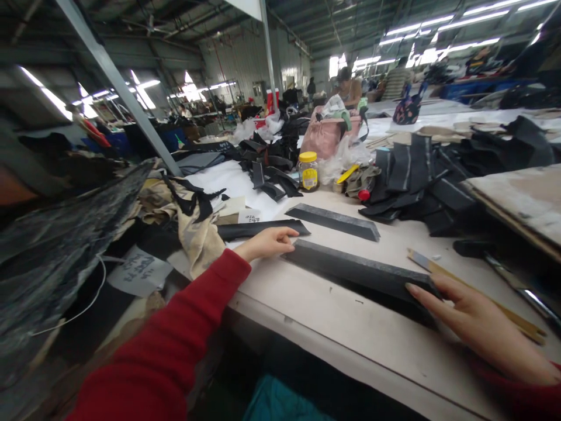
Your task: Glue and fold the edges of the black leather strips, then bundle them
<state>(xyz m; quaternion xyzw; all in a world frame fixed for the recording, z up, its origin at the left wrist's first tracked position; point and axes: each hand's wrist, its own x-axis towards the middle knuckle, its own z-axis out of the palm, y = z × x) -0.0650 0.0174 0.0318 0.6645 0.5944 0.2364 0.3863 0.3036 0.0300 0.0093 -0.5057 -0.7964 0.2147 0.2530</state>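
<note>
A long black strip [359, 270] is lying on the pale table [324, 299], nearer the wearer than the yellow-lidded jar [309, 173]. Left-front of the jar, the left hand [266, 243] is meeting the strip's end, fingers bent; right-front, the right hand [482, 318] is laying its thumb over the other end, fingers parted. Whether either is pinching, I cannot tell. Just before the jar a shorter strip [333, 222] is lying; behind it a pink bag [322, 139] is standing.
</note>
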